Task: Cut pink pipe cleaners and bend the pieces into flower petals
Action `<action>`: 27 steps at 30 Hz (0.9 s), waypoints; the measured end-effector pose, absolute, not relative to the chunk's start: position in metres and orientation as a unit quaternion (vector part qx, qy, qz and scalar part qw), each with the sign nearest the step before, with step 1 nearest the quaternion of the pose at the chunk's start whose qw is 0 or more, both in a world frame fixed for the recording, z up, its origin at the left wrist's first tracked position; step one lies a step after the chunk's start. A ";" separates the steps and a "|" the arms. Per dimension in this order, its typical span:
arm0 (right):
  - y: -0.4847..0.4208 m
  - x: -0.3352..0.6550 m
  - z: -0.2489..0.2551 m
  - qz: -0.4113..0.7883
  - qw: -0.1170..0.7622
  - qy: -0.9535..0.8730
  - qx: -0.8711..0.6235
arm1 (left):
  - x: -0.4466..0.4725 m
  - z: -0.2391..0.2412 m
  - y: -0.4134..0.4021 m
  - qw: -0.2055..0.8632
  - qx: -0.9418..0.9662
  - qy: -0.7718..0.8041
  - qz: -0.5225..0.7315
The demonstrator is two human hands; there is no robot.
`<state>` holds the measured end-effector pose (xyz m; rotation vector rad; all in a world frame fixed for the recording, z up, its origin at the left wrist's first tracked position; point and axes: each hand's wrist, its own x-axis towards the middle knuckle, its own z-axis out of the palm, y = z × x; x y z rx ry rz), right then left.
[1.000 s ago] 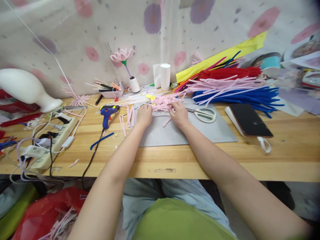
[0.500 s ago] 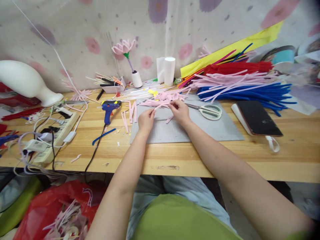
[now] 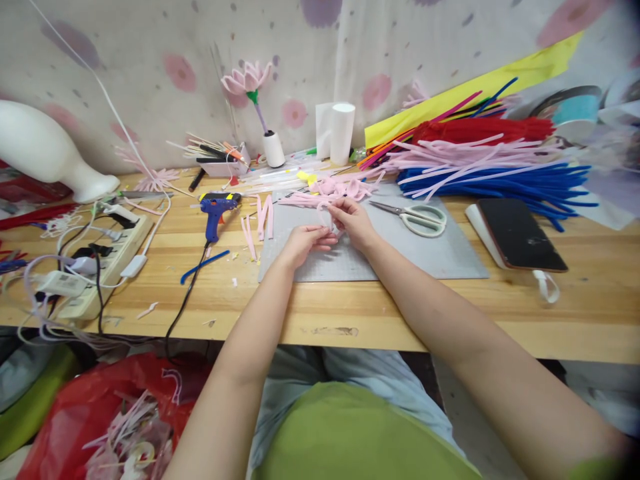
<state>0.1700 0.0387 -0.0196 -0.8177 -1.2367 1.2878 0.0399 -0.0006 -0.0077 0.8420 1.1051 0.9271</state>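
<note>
A pale pink pipe cleaner (image 3: 321,212), curved into a loop, is pinched between my two hands over the grey mat (image 3: 420,260). My left hand (image 3: 311,243) has thumb and fingertips closed on its lower end. My right hand (image 3: 350,219) grips it from the right with fingers bent. Just behind the hands lie pink pipe-cleaner pieces (image 3: 305,200) and shaped pink petals (image 3: 340,188). Right of my right hand, scissors with pale green handles (image 3: 424,221) rest on the mat.
At left are a blue glue gun (image 3: 214,213), a blue pipe cleaner (image 3: 204,267) and a power strip (image 3: 117,263) with tangled cables. Bundles of blue pipe cleaners (image 3: 495,190) and a phone (image 3: 523,233) are at right. A pink flower (image 3: 249,81) stands behind.
The pink pipe cleaner, stretched fairly straight between both hands before, is now bent into a loop. My left hand has moved right and turned, close against my right hand.
</note>
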 end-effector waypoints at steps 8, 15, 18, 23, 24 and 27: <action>0.035 0.168 -0.016 0.586 0.535 -0.498 -0.350 | 0.042 -0.011 0.000 0.660 0.393 0.490 0.412; 0.039 0.183 -0.016 0.669 0.447 -0.495 -0.326 | 0.043 -0.014 -0.002 0.638 0.465 0.498 0.360; 0.043 0.192 -0.015 0.734 0.421 -0.452 -0.282 | 0.044 -0.015 -0.003 0.633 0.484 0.494 0.348; 0.047 0.194 -0.014 0.766 0.462 -0.357 -0.269 | 0.059 -0.019 -0.005 0.592 0.499 0.492 0.398; 0.047 0.193 -0.014 0.764 0.474 -0.341 -0.273 | 0.064 -0.021 -0.006 0.578 0.498 0.499 0.411; 0.047 0.188 -0.013 0.757 0.502 -0.305 -0.287 | 0.075 -0.027 -0.005 0.543 0.498 0.522 0.430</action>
